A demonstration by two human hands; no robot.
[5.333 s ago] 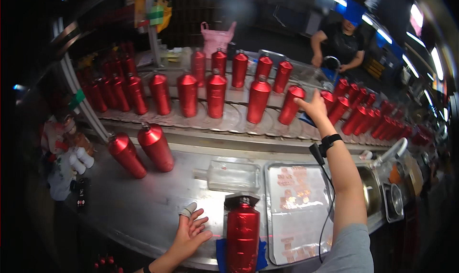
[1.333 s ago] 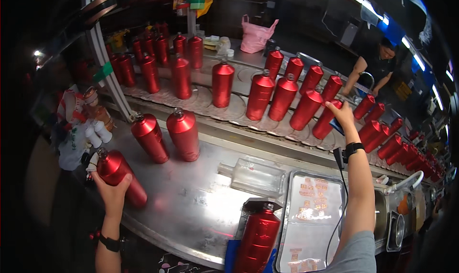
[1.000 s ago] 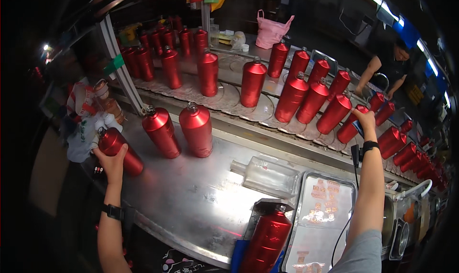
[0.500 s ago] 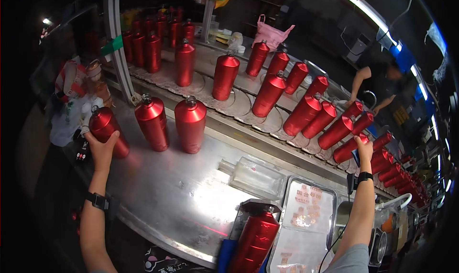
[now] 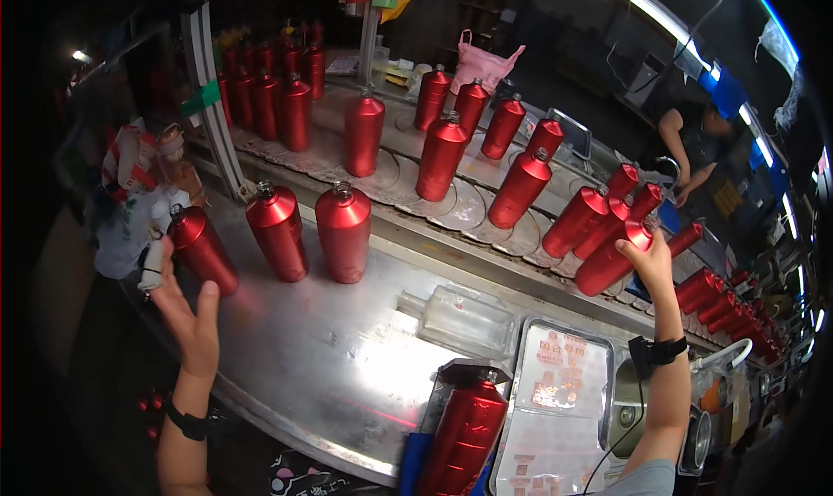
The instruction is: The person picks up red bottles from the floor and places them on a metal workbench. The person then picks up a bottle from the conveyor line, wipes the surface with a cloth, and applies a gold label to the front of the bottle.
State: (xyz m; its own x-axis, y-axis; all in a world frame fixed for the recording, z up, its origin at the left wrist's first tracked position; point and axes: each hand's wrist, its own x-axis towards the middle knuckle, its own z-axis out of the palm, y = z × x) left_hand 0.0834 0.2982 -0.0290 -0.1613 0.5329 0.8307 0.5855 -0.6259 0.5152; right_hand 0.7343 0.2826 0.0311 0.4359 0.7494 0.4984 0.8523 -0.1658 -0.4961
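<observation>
At the left end of the metal table, my left hand [image 5: 193,318] is open beside a glossy red bottle [image 5: 206,251]; its thumb and fingers are apart, and a white wrap shows on one fingertip. That bottle stands in a row with a second red bottle [image 5: 278,236] and a third red bottle [image 5: 344,240]. Over at the right, my right hand [image 5: 652,260] is closed round the shoulder of a tilted red bottle [image 5: 603,269] on the conveyor. Its fingers on the far side are partly hidden.
Several red bottles ride the conveyor plates [image 5: 464,205]. A clear glass bottle [image 5: 468,322] lies on the table, beside a tray [image 5: 518,392] of printed sheets. Another red bottle [image 5: 464,431] rests in a holder at the front. A person [image 5: 694,144] is across the line.
My left hand has let go of the left red bottle and drawn slightly down. My right hand has shifted left, gripping a bottle on the line. Conveyor bottles have moved right.
</observation>
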